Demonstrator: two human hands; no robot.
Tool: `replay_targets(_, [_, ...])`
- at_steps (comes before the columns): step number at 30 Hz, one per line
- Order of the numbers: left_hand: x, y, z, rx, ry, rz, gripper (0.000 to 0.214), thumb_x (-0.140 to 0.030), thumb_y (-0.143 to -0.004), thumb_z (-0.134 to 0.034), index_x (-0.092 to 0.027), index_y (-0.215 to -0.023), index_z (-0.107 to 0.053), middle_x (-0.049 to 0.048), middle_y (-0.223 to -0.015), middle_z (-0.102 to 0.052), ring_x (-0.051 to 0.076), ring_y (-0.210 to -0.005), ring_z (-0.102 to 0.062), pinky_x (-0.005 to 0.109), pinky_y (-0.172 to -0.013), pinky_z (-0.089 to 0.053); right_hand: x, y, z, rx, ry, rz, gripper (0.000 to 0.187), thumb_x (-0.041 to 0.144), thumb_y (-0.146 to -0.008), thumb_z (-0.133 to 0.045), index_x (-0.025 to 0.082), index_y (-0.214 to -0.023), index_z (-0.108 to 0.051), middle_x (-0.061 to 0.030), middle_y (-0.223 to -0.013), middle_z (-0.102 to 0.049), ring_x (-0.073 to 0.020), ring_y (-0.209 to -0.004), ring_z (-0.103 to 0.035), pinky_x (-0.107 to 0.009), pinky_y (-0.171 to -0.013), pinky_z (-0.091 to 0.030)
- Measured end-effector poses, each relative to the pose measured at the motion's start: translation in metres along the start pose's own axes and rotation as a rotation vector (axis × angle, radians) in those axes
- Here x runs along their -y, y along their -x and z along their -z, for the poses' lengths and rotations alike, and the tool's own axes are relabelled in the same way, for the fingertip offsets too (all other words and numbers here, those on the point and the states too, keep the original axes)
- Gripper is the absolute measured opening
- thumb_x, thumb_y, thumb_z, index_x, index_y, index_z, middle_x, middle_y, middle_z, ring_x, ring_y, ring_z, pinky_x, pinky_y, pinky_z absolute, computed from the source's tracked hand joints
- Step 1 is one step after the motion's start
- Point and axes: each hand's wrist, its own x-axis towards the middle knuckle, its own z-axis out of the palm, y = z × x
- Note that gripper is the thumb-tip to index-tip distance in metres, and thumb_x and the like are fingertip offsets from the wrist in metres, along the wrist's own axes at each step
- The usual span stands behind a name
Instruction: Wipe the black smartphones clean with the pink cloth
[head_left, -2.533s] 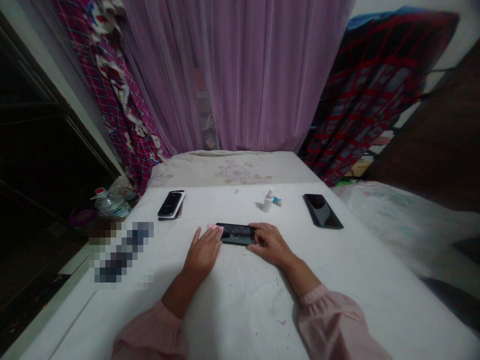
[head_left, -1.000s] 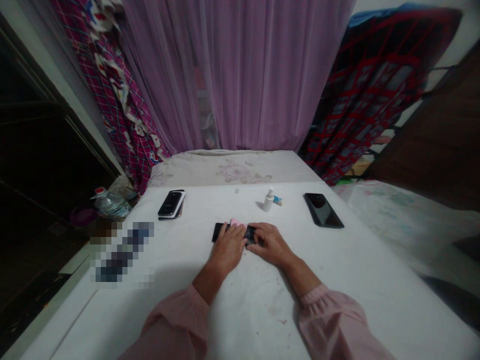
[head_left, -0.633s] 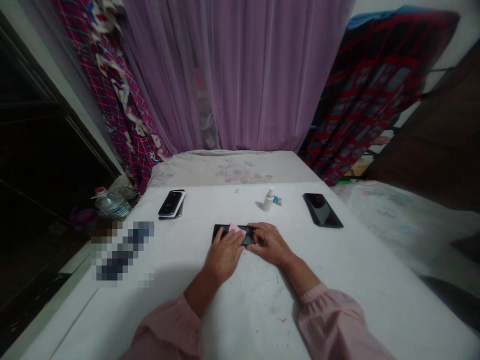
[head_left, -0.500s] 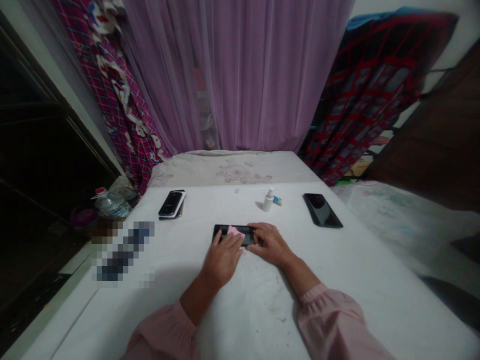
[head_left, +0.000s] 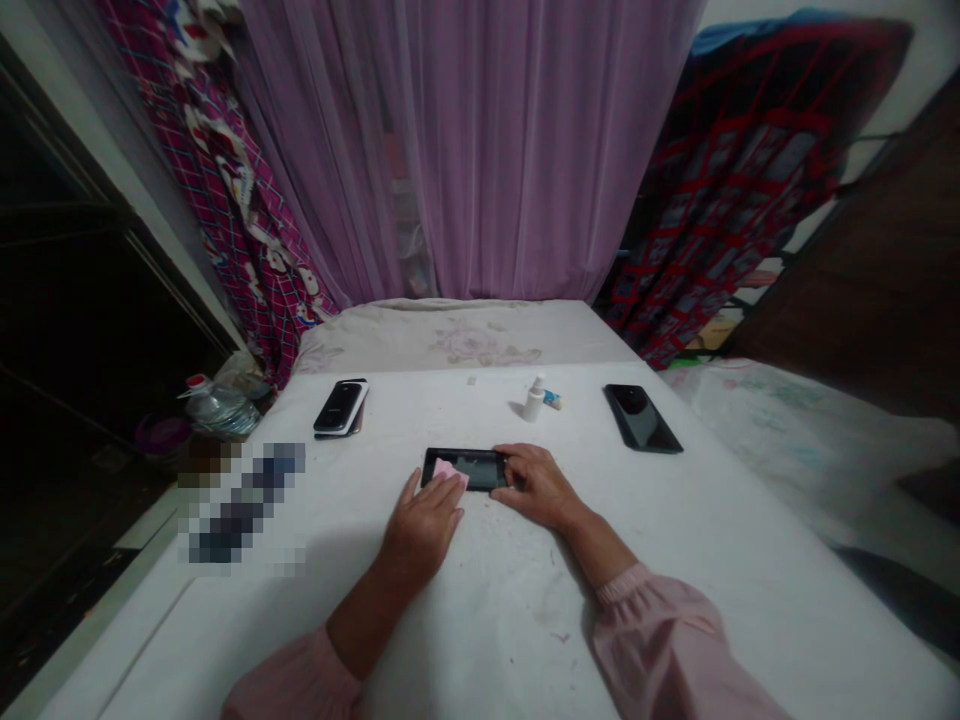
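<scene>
A black smartphone (head_left: 481, 472) lies sideways on the white table cover, its dark screen facing up. My right hand (head_left: 541, 485) grips the phone's right end between thumb and fingers. On the left part of the screen sits a small pink cloth (head_left: 450, 470). My left hand (head_left: 426, 525) presses that cloth against the glass with its fingertips, partly covering it. Beyond the phone stands a small white spray bottle (head_left: 534, 402), with a small blue-and-white packet (head_left: 553, 399) beside it.
At the left is a small stack of phones (head_left: 341, 408). A black tablet-like device (head_left: 643, 418) lies at the right. A pixelated patch hides something on the left edge. Past that edge stands a clear plastic bottle (head_left: 221, 408) with a red cap. Purple curtains (head_left: 540, 150) hang behind.
My left hand has slid the pink cloth leftward and slightly toward me across the screen, uncovering more of its middle. My right hand stays on the phone's end.
</scene>
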Motion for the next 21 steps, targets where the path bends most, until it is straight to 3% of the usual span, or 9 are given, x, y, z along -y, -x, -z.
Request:
replay_targets(11, [0.020,0.013,0.008,-0.029,-0.077,0.026,0.041,-0.021,-0.100,-0.033,-0.017,-0.135,-0.054,0.0087,-0.135,-0.060,0.022,-0.129,-0.053,0.050,-0.116,-0.031,0.000,0.001,0.000,-0.005,0.000,-0.004,0.026,0.036,-0.075,-0.074,0.022,-0.067,-0.053,-0.0094,-0.123,-0.066,-0.0288,-0.113,-0.059,-0.047,-0.094,-0.042])
replay_targets(21, [0.032,0.000,0.006,0.046,-0.067,0.104,0.042,-0.023,-0.099,-0.032,-0.020,-0.134,-0.055,0.0086,-0.133,-0.062,0.022,-0.128,-0.054,0.050,-0.117,-0.028,0.000,0.000,-0.001,-0.013,-0.012,-0.005,0.026,0.037,-0.076,-0.071,0.023,-0.066,-0.052,-0.0084,-0.121,-0.067,-0.0279,-0.112,-0.060,-0.046,-0.094,-0.043])
